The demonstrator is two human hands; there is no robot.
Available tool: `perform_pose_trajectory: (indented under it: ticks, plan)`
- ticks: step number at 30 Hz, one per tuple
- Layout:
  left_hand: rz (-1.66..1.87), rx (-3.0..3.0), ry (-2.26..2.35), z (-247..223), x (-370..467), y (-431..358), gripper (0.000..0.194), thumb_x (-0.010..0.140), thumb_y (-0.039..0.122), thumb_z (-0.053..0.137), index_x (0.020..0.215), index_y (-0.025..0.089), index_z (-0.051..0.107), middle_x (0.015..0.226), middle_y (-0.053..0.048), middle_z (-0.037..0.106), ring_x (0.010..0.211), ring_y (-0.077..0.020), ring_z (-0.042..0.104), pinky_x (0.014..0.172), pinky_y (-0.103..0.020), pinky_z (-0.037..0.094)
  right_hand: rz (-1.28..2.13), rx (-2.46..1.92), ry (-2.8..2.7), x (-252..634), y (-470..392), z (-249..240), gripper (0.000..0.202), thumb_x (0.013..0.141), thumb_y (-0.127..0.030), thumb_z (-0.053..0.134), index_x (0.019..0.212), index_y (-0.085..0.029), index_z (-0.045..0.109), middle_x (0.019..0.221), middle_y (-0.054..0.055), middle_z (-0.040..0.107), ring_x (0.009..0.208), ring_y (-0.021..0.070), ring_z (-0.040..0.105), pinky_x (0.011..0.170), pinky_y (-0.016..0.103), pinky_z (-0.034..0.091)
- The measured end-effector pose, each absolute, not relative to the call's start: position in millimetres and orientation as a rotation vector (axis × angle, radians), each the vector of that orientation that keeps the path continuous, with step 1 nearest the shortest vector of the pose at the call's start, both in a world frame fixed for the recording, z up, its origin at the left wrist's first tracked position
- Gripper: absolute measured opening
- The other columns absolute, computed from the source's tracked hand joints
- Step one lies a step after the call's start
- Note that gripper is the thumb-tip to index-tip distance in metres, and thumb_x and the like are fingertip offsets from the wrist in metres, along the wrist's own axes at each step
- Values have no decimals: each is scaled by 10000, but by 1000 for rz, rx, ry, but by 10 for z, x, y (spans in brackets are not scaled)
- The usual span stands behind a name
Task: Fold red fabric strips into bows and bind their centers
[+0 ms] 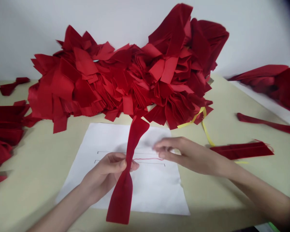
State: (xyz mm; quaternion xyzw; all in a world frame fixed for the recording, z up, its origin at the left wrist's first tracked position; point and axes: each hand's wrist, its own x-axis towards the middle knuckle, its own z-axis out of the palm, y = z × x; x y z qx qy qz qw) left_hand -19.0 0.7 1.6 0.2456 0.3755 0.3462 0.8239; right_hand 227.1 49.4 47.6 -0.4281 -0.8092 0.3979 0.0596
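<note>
A dark red velvet strip [122,196], narrow at its middle and wider at both ends, is pinched upright in my left hand [111,170]. From that narrow part a thin red thread [147,158] runs right to the fingertips of my right hand [181,151]. The right fingers are closed together around the thread's end and slightly blurred. Both hands are above a white paper sheet [159,193] marked with thin black bracket lines.
Behind the paper is a large heap of red strips [116,80]. More red pieces [4,125] lie at the left. On the right are a yellow ribbon [206,129], a flat red strip [244,150], a narrow one [268,123] and another red pile [280,83].
</note>
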Motion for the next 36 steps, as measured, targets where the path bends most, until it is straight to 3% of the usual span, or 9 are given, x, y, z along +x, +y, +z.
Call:
perform_pose_trajectory:
  ticks: [3,8,10,16,23,26,36]
  plan:
    - [727,526,829,21,-179,-2,183,639,328,778,688,158,731,753,-40,682,785,-160,556,730,-249,397,838,-1305,-2298,2108,445,478,388,887,-401,476,1206,-189,535,1262,97,532,1150,231,471,970,384,362]
    - [739,467,837,59,-156,-18,153,589,288,803,639,170,719,664,-3,663,674,-129,536,597,-231,363,1544,-973,-2172,1768,374,514,279,932,-353,408,952,-161,610,958,37,658,887,138,592,804,257,450]
    - [766,434,828,72,-151,-18,119,579,255,800,610,180,713,639,19,644,613,-109,509,561,-234,342,1640,-1000,-2132,1691,355,493,265,907,-375,456,905,-152,600,899,30,650,809,127,586,701,230,451]
    - [795,361,877,66,-165,-22,87,561,186,787,606,188,713,616,25,618,569,-99,496,514,-232,335,1393,-1089,-2254,1644,351,510,258,852,-395,544,794,-160,631,793,11,598,678,101,488,580,209,360]
    - [744,340,900,50,-173,-19,129,595,238,786,687,173,724,594,7,593,535,-97,483,482,-215,353,1341,-1163,-2185,1656,342,566,110,812,-235,602,735,-189,665,696,-31,632,597,77,486,561,200,345]
    - [730,399,873,34,-186,-13,122,645,255,756,717,160,728,670,-18,628,573,-105,501,515,-220,374,1343,-1157,-2188,1698,368,553,167,833,-177,546,754,-205,689,690,-40,639,581,67,474,554,200,332]
    - [698,457,838,-3,-226,-24,138,733,254,664,806,164,738,729,-30,644,545,-97,486,574,-248,382,1304,-1227,-2414,1828,549,592,185,815,-257,521,685,-167,616,574,-41,454,524,63,354,487,221,252]
